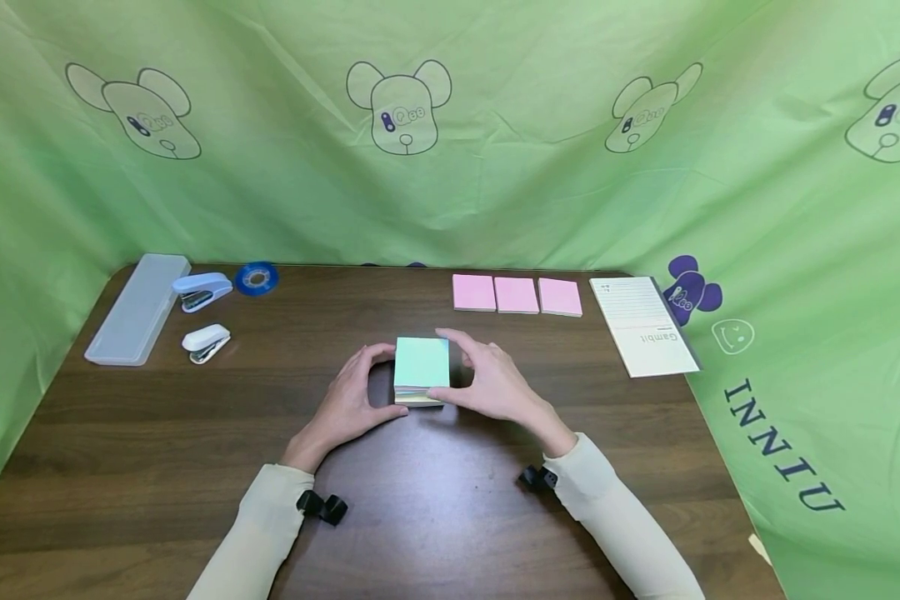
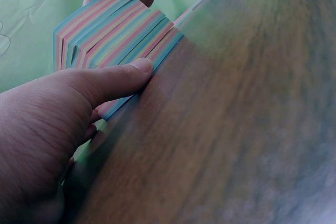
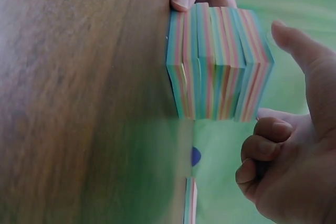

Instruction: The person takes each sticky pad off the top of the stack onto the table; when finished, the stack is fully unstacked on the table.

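A tall stack of sticky notes (image 1: 422,363), with a pale green top and pastel-striped sides, stands upright mid-table. Its layers sit slightly uneven, as the stack's striped edges (image 3: 215,66) show in the right wrist view. My left hand (image 1: 348,400) holds it low down at the left, the thumb (image 2: 140,66) against the front and the fingers partly hidden behind. The right hand (image 1: 495,379) hovers around the upper right, index finger extended near the top edge. In the right wrist view the right thumb (image 3: 299,45) is apart from the stack, and the other fingers curl loosely.
Three pink sticky note pads (image 1: 516,296) lie in a row at the back. A notebook (image 1: 642,325) is at the right. Towards the left are a pale case (image 1: 138,312), a blue stapler (image 1: 202,289), a white stapler (image 1: 206,342) and a blue tape roll (image 1: 257,278).
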